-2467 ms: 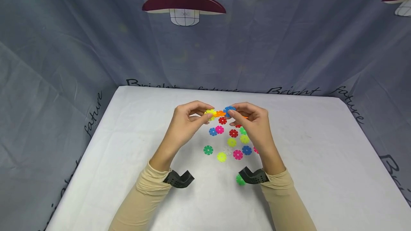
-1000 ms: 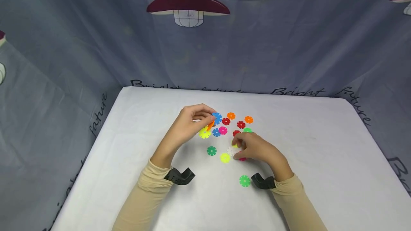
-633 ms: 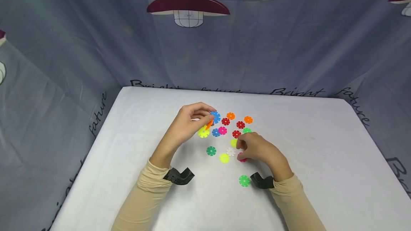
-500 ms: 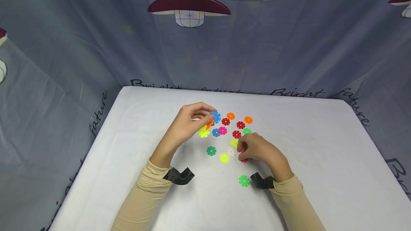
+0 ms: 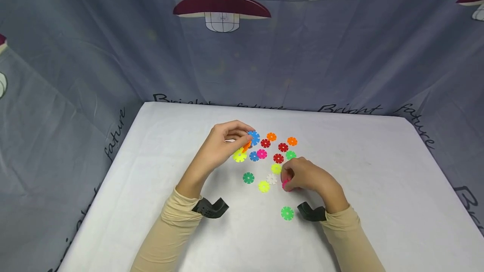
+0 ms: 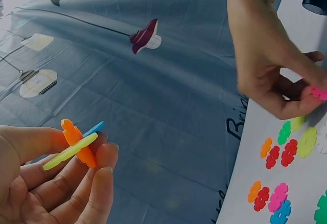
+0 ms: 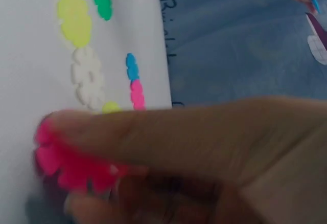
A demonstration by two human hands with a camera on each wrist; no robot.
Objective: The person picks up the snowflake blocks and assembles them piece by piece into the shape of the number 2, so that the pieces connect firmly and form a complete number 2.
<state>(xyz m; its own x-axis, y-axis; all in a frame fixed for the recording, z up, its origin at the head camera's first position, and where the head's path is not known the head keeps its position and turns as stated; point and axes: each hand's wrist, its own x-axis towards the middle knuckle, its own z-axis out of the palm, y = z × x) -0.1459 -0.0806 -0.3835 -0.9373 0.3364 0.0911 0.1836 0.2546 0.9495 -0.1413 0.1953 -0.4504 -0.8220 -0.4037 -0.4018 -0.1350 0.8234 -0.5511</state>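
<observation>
My left hand (image 5: 224, 144) holds up a small joined piece of notched plastic snowflake discs: a blue disc (image 5: 254, 138), an orange disc (image 6: 74, 141) and a yellow disc (image 6: 64, 155) slotted into each other. Thumb and fingers pinch the piece in the left wrist view. Lower on the table, my right hand (image 5: 308, 175) pinches a pink snowflake disc (image 7: 76, 170) between thumb and fingers, close over the cloth. In the head view the fingers cover much of that disc. A white disc (image 5: 271, 179) and a yellow-green disc (image 5: 276, 168) lie just left of the right hand.
Several loose discs lie about the white table (image 5: 363, 171), among them a dark green disc (image 5: 248, 178), a red disc (image 5: 278, 158), an orange disc (image 5: 292, 141) and a light green disc (image 5: 287, 213) near the right wrist. A grey printed curtain (image 5: 302, 53) hangs behind.
The hands were together at the joined discs. My right hand has since let go, moved down to the loose discs and taken the pink disc; my left has kept the joined piece, now turned.
</observation>
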